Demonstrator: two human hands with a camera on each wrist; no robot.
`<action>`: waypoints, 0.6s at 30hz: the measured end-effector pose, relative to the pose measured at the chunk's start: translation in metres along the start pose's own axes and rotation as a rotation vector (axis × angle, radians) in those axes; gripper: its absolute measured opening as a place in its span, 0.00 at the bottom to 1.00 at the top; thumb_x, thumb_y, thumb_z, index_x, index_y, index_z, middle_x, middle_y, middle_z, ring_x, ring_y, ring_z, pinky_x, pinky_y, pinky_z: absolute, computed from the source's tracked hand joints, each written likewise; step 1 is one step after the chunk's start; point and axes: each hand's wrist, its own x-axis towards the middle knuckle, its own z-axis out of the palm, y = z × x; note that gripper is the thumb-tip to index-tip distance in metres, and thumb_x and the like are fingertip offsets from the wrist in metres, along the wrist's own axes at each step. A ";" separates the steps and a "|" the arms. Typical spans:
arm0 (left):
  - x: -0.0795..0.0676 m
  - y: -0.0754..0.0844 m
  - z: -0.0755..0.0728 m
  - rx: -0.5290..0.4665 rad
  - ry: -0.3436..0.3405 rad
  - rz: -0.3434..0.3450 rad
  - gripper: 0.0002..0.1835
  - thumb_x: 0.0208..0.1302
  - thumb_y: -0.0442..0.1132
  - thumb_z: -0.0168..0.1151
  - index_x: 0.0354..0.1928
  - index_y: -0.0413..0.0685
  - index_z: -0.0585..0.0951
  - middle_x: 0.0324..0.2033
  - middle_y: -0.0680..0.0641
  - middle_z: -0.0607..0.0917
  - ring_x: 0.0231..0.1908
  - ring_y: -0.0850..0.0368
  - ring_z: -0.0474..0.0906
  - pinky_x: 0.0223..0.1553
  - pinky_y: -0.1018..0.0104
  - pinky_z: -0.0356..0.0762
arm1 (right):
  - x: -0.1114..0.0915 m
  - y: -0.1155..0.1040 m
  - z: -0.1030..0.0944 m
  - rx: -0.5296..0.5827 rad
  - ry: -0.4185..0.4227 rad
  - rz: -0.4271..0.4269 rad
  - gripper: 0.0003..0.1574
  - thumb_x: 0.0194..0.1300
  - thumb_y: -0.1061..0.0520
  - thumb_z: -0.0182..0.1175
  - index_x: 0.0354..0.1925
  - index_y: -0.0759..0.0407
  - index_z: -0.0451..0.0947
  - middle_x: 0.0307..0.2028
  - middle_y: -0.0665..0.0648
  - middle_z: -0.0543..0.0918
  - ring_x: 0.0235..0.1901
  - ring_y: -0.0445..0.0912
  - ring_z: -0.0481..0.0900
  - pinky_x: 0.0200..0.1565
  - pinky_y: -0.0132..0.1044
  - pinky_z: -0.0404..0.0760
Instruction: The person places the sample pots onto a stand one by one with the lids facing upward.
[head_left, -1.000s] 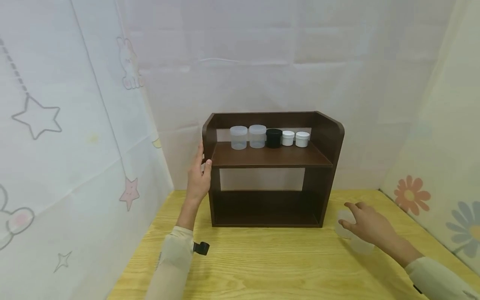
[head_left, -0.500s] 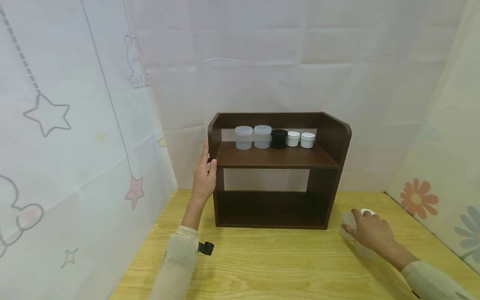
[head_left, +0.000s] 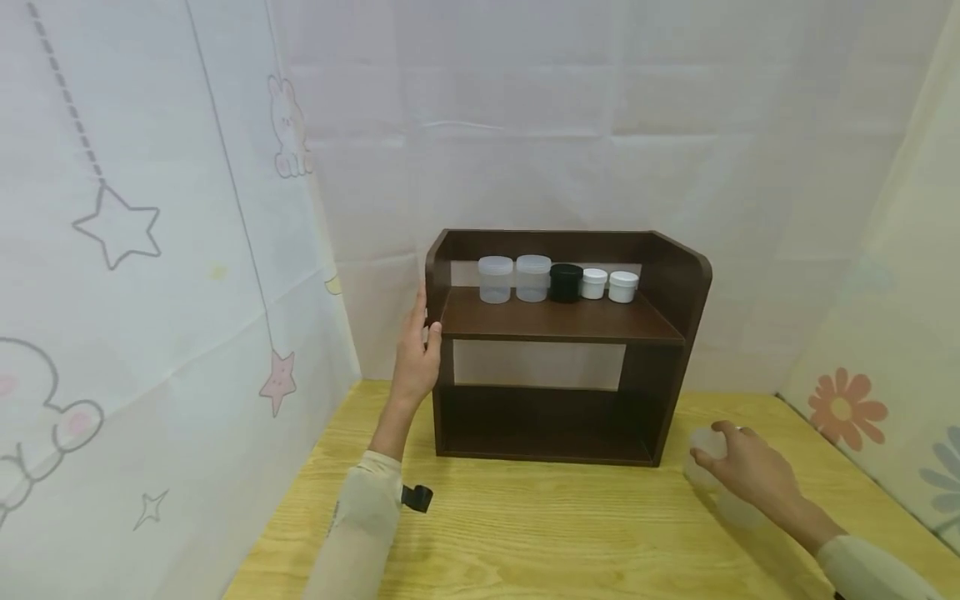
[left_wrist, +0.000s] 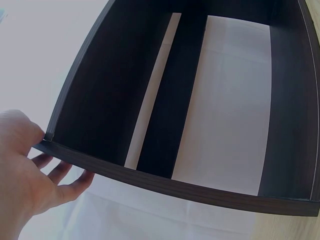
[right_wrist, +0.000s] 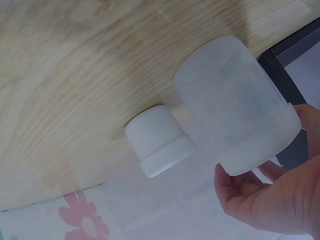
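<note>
In the head view, my left hand (head_left: 416, 367) holds the left side panel of a dark brown two-tier shelf (head_left: 558, 327). Its thumb lies by the panel's front edge, the fingers along the outside; the left wrist view (left_wrist: 30, 185) shows this close up. To the shelf's right, my right hand (head_left: 753, 471) grips a large translucent jar (right_wrist: 230, 105) around its lid end. A smaller white jar (right_wrist: 157, 137) stands close beside it, mostly hidden behind the hand in the head view. Beneath my right wrist a pale translucent shape (head_left: 738, 510) shows, partly covered.
On the upper tier, two translucent jars (head_left: 496, 282), a black jar (head_left: 566, 283) and two small white jars (head_left: 622, 287) stand in a row. The shelf stands on a yellow wood-grain table (head_left: 525, 533). Printed cloth walls (head_left: 540, 100) enclose the back and sides.
The head view has swung slightly left. My right hand has lowered, its fingers closing round the translucent jar's lid. The left hand stays on the side panel.
</note>
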 end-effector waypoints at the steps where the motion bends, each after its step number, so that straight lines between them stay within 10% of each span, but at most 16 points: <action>1: 0.000 0.000 0.000 -0.002 -0.003 0.002 0.36 0.81 0.35 0.47 0.83 0.57 0.47 0.77 0.46 0.55 0.72 0.40 0.59 0.67 0.43 0.61 | -0.001 0.000 -0.002 0.009 0.005 0.006 0.50 0.68 0.31 0.61 0.62 0.75 0.70 0.49 0.84 0.75 0.39 0.72 0.79 0.26 0.57 0.77; 18: 0.001 0.003 0.004 0.066 -0.020 0.056 0.37 0.80 0.30 0.43 0.82 0.49 0.41 0.75 0.37 0.57 0.74 0.47 0.52 0.72 0.48 0.51 | -0.009 -0.029 -0.062 0.148 0.317 -0.046 0.41 0.67 0.41 0.67 0.65 0.66 0.72 0.47 0.72 0.74 0.32 0.57 0.77 0.21 0.41 0.70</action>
